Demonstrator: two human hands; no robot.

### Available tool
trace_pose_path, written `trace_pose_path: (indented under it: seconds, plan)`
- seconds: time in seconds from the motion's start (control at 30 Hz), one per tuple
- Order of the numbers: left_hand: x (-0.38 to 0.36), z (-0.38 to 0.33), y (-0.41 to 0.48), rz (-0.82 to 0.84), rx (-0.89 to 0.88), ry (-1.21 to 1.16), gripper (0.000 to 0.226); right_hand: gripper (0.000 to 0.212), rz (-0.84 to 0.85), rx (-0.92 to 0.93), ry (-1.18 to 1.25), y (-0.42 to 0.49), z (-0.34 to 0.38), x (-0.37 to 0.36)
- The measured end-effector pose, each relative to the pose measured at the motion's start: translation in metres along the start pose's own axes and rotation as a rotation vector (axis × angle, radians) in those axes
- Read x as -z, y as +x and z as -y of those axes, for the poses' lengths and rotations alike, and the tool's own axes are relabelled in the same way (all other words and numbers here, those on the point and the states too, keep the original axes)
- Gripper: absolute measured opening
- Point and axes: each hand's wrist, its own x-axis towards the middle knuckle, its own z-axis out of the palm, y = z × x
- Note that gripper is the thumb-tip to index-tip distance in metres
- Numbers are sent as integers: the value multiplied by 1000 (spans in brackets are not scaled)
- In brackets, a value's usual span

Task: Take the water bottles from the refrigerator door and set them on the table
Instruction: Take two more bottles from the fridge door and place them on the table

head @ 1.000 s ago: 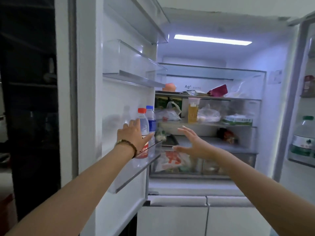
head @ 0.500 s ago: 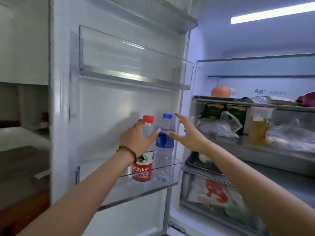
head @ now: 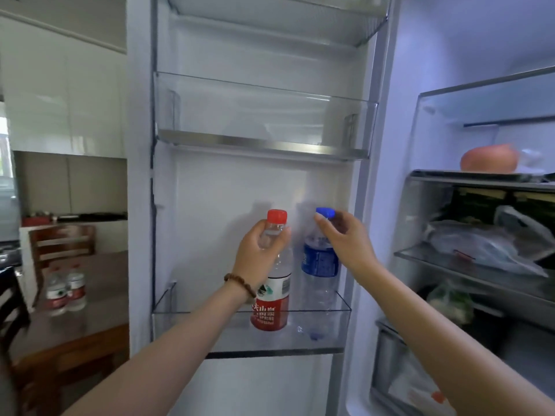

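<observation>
Two water bottles stand side by side in the lower door shelf point(head: 210, 319) of the open refrigerator. The red-capped bottle point(head: 271, 307) has a red label; my left hand point(head: 258, 256) is wrapped around its neck and shoulder. The blue-capped bottle point(head: 319, 265) has a blue label; my right hand point(head: 342, 238) is at its neck, fingers curled around the top just under the cap. Both bottles stand upright with their bases in the shelf. A wooden table point(head: 75, 331) is at the left, past the door's edge.
Two more small red-labelled bottles point(head: 64, 291) stand on the table, with a wooden chair point(head: 61, 238) behind it. An empty door shelf point(head: 261, 145) hangs above the bottles. To the right, the fridge interior holds bagged food point(head: 486, 244) and an orange fruit point(head: 489, 159).
The view has swung left and closer to the door. My right hand moved from open beside the blue-capped bottle to closing on its neck. My left hand stays on the red-capped bottle.
</observation>
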Motion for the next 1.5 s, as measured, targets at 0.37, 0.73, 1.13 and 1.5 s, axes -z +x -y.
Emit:
trace_pose_path:
  seconds: [0.37,0.73,1.13,1.5]
  plan:
    - [-6,-9,-12,-168,-70,-75,17,14,24,-1,130,-7,3,3]
    - [33,-78,-11,-353,-371,-38,15,18,-42,278,226,-25,81,1]
    - [176,-130,-20,-447,-406,-113,23,12,124,372,443,-43,179,-77]
    - [384,-68,-30,-476,-305,78,30,30,252,219,586,-72,223,-311]
